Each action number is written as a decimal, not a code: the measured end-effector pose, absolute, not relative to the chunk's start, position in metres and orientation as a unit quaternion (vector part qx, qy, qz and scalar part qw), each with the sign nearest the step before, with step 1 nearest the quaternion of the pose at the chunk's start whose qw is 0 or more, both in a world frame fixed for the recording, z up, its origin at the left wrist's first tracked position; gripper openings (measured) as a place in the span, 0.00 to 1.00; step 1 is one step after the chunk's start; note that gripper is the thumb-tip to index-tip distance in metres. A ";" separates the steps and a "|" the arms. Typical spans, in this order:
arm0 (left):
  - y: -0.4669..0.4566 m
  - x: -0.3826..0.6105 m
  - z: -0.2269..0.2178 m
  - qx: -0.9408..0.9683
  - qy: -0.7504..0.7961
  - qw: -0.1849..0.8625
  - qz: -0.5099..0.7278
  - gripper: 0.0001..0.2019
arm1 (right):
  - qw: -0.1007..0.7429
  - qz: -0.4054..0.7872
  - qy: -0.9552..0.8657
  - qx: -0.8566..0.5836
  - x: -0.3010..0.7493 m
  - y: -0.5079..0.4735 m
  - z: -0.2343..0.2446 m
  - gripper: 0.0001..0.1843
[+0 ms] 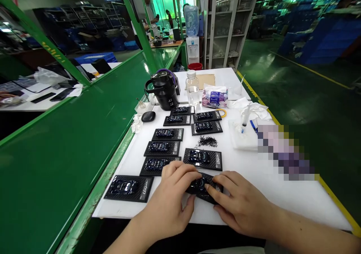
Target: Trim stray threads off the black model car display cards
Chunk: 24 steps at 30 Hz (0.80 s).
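Beside other mounted cars (199,156), clamping a mounted model car (201,183) between left grip (175,190) and right grip (244,199), over white bench (299,197) and green floor (282,99).

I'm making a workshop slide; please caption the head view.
Left hand and right hand touch a dark model car near similar cars on black bases.

Ten model cars (199,156), one black jug (166,94), one mouse (148,116).

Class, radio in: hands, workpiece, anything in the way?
Left hand, right hand: both on one dark model car. Car partly hidden. Another mounted car close beyond.
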<state>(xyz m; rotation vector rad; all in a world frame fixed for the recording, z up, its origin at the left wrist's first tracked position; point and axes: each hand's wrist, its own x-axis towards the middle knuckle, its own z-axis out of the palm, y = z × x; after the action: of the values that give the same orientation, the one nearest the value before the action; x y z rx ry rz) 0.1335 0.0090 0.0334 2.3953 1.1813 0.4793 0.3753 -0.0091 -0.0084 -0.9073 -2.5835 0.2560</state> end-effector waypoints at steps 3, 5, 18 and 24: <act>0.020 0.135 0.042 0.897 0.389 0.190 0.092 0.26 | 0.200 0.086 -0.921 -0.322 0.374 -0.008 -0.007 0.21; 0.028 0.135 0.046 0.909 0.373 0.176 0.065 0.25 | 0.205 0.082 -0.922 -0.317 0.374 -0.007 -0.007 0.21; 0.031 0.136 0.047 0.920 0.352 0.158 0.071 0.21 | 0.345 0.133 -0.829 -0.421 0.396 0.017 -0.002 0.13; 0.016 0.042 0.066 0.845 0.486 0.134 0.181 0.21 | 0.126 0.163 -0.813 -0.545 0.393 0.087 0.032 0.09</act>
<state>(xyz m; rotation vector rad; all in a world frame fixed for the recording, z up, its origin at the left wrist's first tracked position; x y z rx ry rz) 0.0424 0.0155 0.0660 2.4483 1.4075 0.5256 0.3935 0.0867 0.0317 -1.5871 -2.3661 0.4747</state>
